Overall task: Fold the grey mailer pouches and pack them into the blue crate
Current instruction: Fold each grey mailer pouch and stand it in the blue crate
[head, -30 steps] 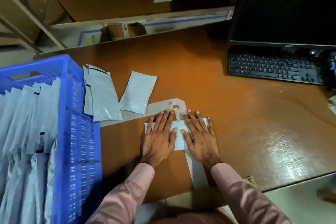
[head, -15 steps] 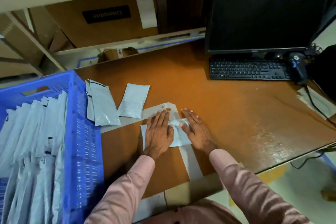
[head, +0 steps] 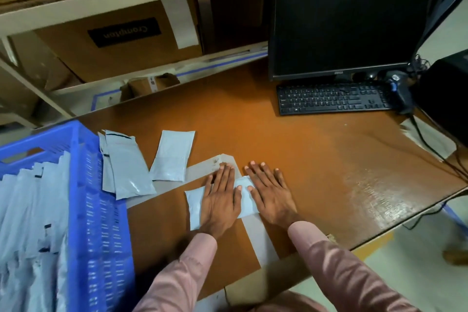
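A folded grey mailer pouch (head: 194, 204) lies on the brown table near the front edge. My left hand (head: 220, 200) presses flat on its middle with straight fingers. My right hand (head: 269, 191) lies flat beside it, its thumb and palm edge on the pouch's right end. Two more grey pouches rest further left: a folded one (head: 173, 156) and a small stack (head: 125, 163) against the blue crate (head: 101, 210). The crate stands at the left and holds several upright grey pouches (head: 30, 223).
A black monitor (head: 344, 20) and keyboard (head: 331, 99) stand at the back right, with a scanner (head: 401, 92) and cables beside them. Shelving with cardboard boxes (head: 121, 40) runs along the back. Grey tape strips (head: 255, 235) cross the table under my hands.
My right hand has flattened and spread wider on the pouch's right end. The camera has tilted up and moved back, showing more of the shelf and monitor. The left hand stays pressed.
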The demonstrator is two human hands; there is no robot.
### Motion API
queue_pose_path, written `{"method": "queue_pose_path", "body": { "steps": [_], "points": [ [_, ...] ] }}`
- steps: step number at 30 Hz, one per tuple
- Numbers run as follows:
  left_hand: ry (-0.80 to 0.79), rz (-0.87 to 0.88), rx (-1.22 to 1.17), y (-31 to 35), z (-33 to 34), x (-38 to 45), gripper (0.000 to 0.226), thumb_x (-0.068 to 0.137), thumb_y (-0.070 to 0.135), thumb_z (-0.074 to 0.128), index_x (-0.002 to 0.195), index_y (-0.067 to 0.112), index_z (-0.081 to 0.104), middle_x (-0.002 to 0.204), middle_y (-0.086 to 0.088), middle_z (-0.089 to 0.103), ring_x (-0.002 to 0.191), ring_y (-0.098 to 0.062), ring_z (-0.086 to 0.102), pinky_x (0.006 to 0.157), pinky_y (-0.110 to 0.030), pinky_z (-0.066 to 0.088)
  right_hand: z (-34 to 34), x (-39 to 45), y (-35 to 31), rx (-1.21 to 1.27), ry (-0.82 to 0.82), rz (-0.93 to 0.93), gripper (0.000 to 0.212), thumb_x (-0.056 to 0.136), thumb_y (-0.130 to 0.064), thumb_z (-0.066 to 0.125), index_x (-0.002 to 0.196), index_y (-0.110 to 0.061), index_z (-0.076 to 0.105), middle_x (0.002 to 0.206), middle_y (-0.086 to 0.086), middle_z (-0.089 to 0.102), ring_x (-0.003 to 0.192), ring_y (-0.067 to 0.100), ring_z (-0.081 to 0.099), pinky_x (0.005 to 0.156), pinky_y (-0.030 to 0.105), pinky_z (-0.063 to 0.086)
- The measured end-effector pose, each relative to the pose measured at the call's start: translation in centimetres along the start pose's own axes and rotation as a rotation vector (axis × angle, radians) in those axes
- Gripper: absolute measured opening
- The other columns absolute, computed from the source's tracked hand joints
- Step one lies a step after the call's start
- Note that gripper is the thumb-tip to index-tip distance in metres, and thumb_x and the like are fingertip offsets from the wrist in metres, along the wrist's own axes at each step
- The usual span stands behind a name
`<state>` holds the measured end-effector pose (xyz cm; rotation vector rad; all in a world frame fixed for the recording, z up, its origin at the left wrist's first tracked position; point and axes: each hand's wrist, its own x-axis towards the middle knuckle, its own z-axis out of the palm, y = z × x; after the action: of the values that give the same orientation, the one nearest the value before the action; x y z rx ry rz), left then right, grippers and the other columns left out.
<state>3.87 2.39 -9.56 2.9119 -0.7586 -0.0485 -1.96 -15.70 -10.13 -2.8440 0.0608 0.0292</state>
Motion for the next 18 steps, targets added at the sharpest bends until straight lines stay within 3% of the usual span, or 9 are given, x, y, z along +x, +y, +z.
{"method": "queue_pose_path", "body": {
  "steps": [4, 13, 18],
  "points": [
    [-0.005, 0.005, 0.021, 0.05, 0.19, 0.36, 0.064, 0.110, 0.048, 0.014, 0.166, 0.016, 0.017, 0.172, -0.001, 0.013, 0.160, -0.018, 0.004, 0.129, -0.044, 0.008, -0.06, 0.08, 0.21, -0.017, 0.006, 0.001, 0.058, 0.109, -0.048, 0.014, 0.166, -0.036, 0.004, 0.173, -0.013, 0.000, 0.158, 0.009, -0.011, 0.129, 0.048, 0.000],
    [-0.030, -0.002, -0.006, 0.08, -0.05, 0.40, 0.069, 0.108, 0.050, 0.001, 0.165, 0.016, 0.018, 0.172, -0.002, 0.016, 0.160, -0.019, 0.008, 0.130, -0.045, 0.010, -0.05, 0.28, 0.16, 0.013, -0.016, 0.005, 0.059, 0.109, -0.050, 0.015, 0.165, -0.037, 0.006, 0.173, -0.014, 0.001, 0.159, 0.011, -0.008, 0.128, 0.047, -0.002],
    [-0.092, 0.020, -0.087, -0.25, -0.71, 0.47, 0.070, 0.105, 0.051, 0.002, 0.166, 0.018, 0.008, 0.173, 0.001, 0.006, 0.159, -0.013, -0.003, 0.127, -0.033, -0.011, -0.35, 0.13, 0.00, 0.017, -0.042, 0.011, 0.061, 0.105, -0.053, 0.004, 0.165, -0.039, 0.005, 0.172, -0.016, -0.002, 0.159, 0.010, -0.009, 0.128, 0.047, -0.005]
  ]
}}
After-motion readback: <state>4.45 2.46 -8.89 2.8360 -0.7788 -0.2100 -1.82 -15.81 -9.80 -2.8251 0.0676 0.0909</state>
